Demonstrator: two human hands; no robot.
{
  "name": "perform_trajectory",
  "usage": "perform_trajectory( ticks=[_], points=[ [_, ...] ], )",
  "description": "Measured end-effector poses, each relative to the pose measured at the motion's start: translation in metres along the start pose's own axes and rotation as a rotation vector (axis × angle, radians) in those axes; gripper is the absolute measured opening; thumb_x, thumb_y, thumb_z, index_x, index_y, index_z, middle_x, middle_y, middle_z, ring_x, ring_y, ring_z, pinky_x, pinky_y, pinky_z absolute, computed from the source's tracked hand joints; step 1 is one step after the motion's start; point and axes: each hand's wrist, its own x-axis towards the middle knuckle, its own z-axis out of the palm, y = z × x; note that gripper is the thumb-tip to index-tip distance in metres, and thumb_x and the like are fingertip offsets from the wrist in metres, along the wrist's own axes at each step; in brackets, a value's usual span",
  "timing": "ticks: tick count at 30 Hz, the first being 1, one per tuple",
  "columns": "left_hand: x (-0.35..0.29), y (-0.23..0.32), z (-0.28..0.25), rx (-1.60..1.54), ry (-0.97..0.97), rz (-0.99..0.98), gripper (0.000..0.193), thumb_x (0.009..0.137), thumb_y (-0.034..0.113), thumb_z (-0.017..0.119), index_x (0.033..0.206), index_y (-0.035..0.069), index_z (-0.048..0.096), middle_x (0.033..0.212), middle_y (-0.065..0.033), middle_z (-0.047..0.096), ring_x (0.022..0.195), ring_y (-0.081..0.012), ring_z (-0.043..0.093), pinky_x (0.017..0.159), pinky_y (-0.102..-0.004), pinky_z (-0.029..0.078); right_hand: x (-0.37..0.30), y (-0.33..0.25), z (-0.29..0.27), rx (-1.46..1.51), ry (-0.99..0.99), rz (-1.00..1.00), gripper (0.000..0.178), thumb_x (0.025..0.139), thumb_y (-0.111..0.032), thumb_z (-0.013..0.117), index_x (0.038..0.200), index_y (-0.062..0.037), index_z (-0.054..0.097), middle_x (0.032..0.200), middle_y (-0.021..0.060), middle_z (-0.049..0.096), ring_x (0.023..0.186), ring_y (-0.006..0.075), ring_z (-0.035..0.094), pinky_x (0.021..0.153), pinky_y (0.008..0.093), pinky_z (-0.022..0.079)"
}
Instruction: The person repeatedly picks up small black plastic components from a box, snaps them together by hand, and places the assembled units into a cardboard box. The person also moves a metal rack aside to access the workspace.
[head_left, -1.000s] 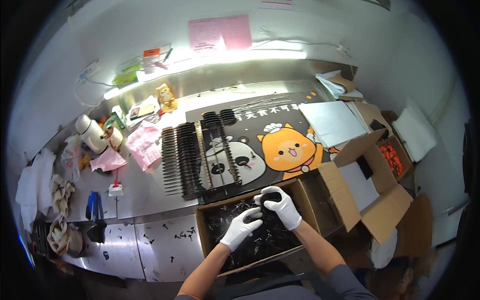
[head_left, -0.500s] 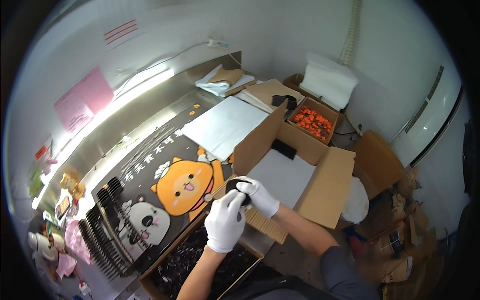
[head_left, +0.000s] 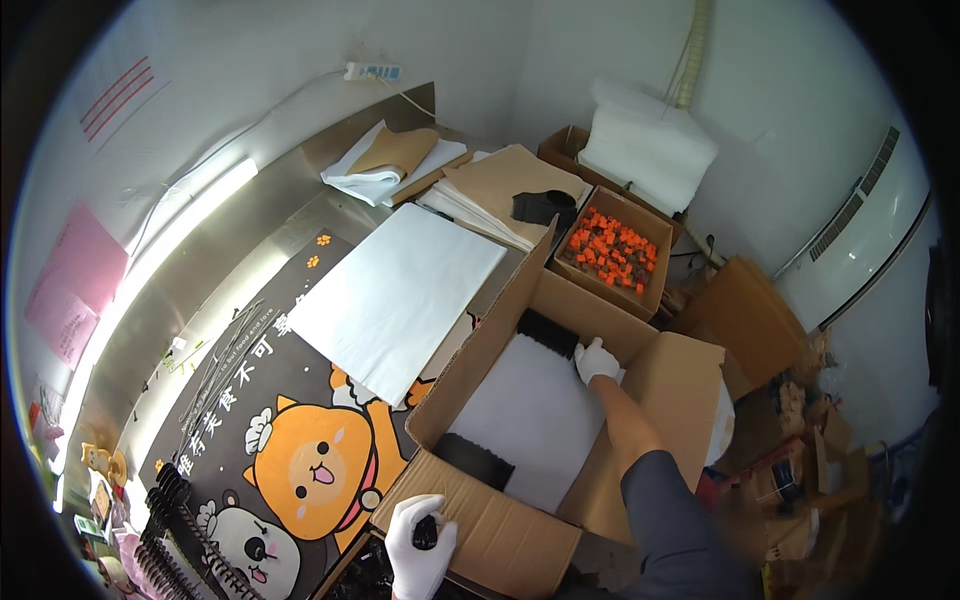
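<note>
My left hand [head_left: 418, 555], in a white glove, is curled around small glossy black parts [head_left: 427, 532] near the front flap of an open cardboard box [head_left: 500, 522]. My gloved right hand [head_left: 597, 362] reaches inside the box to its far right corner. Its fingers are closed at the end of a black row of parts [head_left: 548, 333]; what they pinch is hidden. White paper [head_left: 540, 405] lines the box. Another black row [head_left: 474, 461] lies at the near left end. Partly behind my left hand, a box of loose black parts [head_left: 360, 572] shows at the lower edge.
Beyond the box stands a carton of orange pieces [head_left: 612, 250], with a black tape dispenser [head_left: 545, 206] beside it. White sheets [head_left: 400, 295] lie on the cartoon-printed mat [head_left: 235, 440]. Black comb-like racks [head_left: 175, 525] stand at the lower left. The box's right flap [head_left: 665, 420] sticks outward.
My hands have parted from around a black piece. The right has gone far into the box, and the left has dropped toward the lower edge. The view has shifted, and the near black row now shows.
</note>
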Motion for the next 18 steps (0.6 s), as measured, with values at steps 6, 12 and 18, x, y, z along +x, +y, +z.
perform_trajectory(
  ticks=[6, 12, 18],
  points=[
    [0.008, -0.005, -0.009, -0.073, 0.074, -0.06, 0.034, 0.07, -0.017, 0.056, 0.099, -0.001, 0.062, 0.103, -0.0101, 0.062, 0.087, -0.0138, 0.058, 0.078, -0.0252, 0.048, -0.071, -0.018, -0.036, -0.097, 0.19, -0.301, 0.067, 0.088, -0.045, 0.058, 0.143, -0.0137, 0.036, 0.114, 0.0207, 0.065, 0.103, 0.0392, 0.062, 0.088, 0.0476, 0.049],
    [0.015, 0.013, -0.013, -0.488, 0.08, -0.431, 0.034, 0.074, -0.01, 0.053, 0.105, 0.002, 0.055, 0.097, -0.007, 0.056, 0.079, -0.0128, 0.053, 0.065, -0.0241, 0.046, -0.039, -0.012, -0.041, -0.253, 0.084, -0.354, 0.073, 0.083, -0.043, 0.067, 0.145, -0.0226, 0.034, 0.111, 0.0135, 0.065, 0.097, 0.0349, 0.065, 0.083, 0.0451, 0.053],
    [0.012, 0.006, 0.007, -0.993, 0.261, -0.16, 0.033, 0.074, 0.007, 0.052, 0.107, 0.001, 0.052, 0.098, -0.0122, 0.059, 0.087, -0.0242, 0.058, 0.096, -0.0448, 0.043, -0.172, -0.05, -0.09, 0.32, -0.329, -0.878, 0.028, 0.092, -0.03, 0.059, 0.107, -0.0078, 0.066, 0.096, 0.0117, 0.07, 0.086, 0.0259, 0.067, 0.079, 0.0364, 0.052]
  ],
)
